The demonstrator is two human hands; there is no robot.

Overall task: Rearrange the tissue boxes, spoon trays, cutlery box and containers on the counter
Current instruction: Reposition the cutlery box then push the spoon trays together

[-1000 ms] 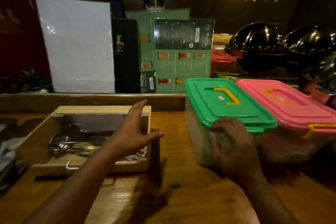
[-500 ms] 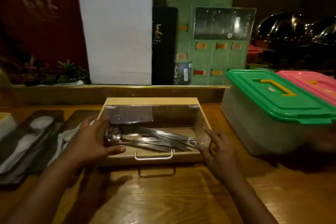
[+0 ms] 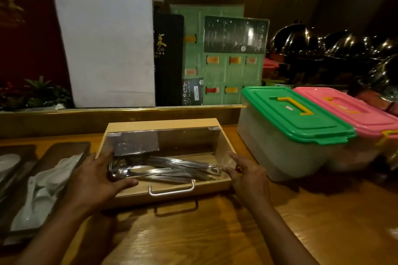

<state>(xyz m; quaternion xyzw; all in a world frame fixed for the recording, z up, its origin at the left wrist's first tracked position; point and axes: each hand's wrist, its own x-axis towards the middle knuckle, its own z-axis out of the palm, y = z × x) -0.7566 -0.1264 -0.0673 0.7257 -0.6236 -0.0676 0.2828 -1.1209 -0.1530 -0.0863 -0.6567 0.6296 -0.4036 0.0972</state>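
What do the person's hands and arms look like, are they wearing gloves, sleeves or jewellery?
Both are bare. The left hand and right hand wear no gloves, and no rings show on the fingers in view. Both forearms are uncovered up to the bottom edge of the picture: no sleeve, watch or bracelet appears on either. The dim light could hide small details.

Along the raised ledge (image 3: pixel 129 112) behind the bench stands a large white board (image 3: pixel 105 47), leaning slightly. Just beside it, to the right, is a tall black menu folder (image 3: pixel 169 58) with gold lettering, then a green menu board (image 3: pixel 224 66) with a dark laminated card (image 3: pixel 234 35) (its print too small to read) propped against its upper part. A small green plant (image 3: pixel 41 92) sits at far left. Polished domed chafing lids (image 3: pixel 318 43) gleam at right, in dim light.
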